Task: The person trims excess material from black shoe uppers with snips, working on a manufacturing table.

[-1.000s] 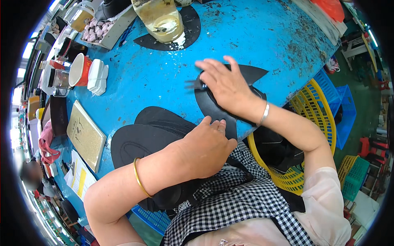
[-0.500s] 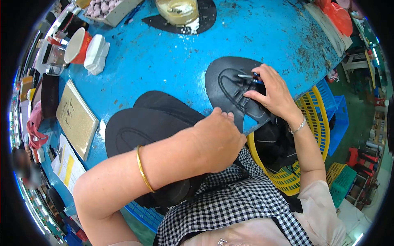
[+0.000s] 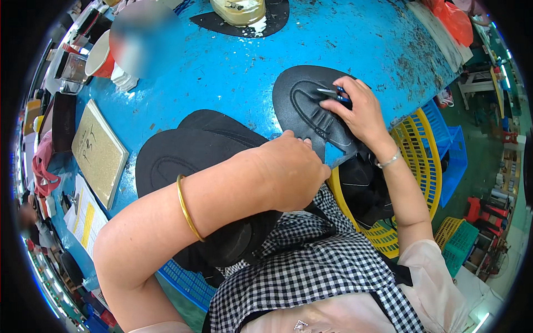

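Note:
A black leather shoe upper [image 3: 291,91] with a raised stitched oval lies flat on the blue table. My left hand [image 3: 294,169] is closed on its near edge; the wrist and back of the hand hide most of those fingers. Over the upper's right part, my right hand [image 3: 358,108] grips small thread snips [image 3: 327,91] with dark blue handles. Their blades point left, just above the stitching. To the left, more black uppers [image 3: 150,144] lie overlapped, partly beneath my left forearm.
Beside the table's edge at right stands a yellow basket [image 3: 425,150] holding black pieces. A tub of pale paste [image 3: 239,14] sits on a black piece at the back. A worn notebook [image 3: 100,155] and a clipped paper sheet [image 3: 83,216] lie at left.
The view has shifted slightly, so the table's things sit higher in it. My right hand and the snips have moved slightly over the upper; my left hand keeps its hold.

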### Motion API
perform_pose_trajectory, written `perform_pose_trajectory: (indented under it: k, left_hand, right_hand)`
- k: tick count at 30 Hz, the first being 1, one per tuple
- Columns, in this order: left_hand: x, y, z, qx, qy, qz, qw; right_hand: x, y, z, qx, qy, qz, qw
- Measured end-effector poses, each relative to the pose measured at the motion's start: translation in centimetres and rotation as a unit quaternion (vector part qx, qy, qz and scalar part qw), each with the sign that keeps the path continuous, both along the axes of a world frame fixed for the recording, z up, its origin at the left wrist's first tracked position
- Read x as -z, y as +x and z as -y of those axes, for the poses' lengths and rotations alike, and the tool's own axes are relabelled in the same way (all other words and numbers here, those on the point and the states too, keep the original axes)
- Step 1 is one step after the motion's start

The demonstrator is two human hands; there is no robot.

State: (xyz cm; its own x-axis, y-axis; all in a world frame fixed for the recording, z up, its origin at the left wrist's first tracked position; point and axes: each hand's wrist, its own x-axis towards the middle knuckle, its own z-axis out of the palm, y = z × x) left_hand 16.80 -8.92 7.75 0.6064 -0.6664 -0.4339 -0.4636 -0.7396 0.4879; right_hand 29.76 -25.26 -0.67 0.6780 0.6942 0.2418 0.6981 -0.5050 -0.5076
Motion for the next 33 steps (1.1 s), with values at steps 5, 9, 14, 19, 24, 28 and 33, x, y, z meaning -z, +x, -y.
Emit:
perform_pose_trajectory:
  k: [5,9,14,19,24,28,33]
  left_hand:
    - [0.1,0.2,0.3,-0.015,0.020,-0.015,1.000]
    - [-0.7,0.5,-0.3,-0.079,-0.095,-0.035,0.992]
    - [-6.6,-3.8,-3.4,-0.327,-0.442,0.038,0.834]
    - [-8.8,-8.8,-8.9,-0.577,-0.496,0.171,0.626]
    - [-9.6,-19.8,-18.0,-0.624,-0.234,0.408,0.624]
    - [-12.0,-18.6,-18.0,-0.631,-0.183,0.206,0.726]
    - [-8.2,-13.3,-14.0,-0.487,-0.233,0.082,0.838]
  right_hand:
    - [-0.1,0.1,-0.4,0.032,-0.072,0.014,0.997]
    - [0.1,0.9,1.2,-0.097,-0.018,-0.017,0.995]
    - [0.6,-0.3,-0.8,-0.054,0.006,0.053,0.997]
    - [1.2,0.8,0.3,-0.001,-0.062,0.091,0.994]
    - [-1.4,0.4,1.1,-0.091,-0.057,-0.065,0.992]
    - [-2.1,-0.9,-0.3,-0.037,-0.090,-0.023,0.995]
    - [-1.7,0.2,-0.1,0.031,0.041,-0.008,0.999]
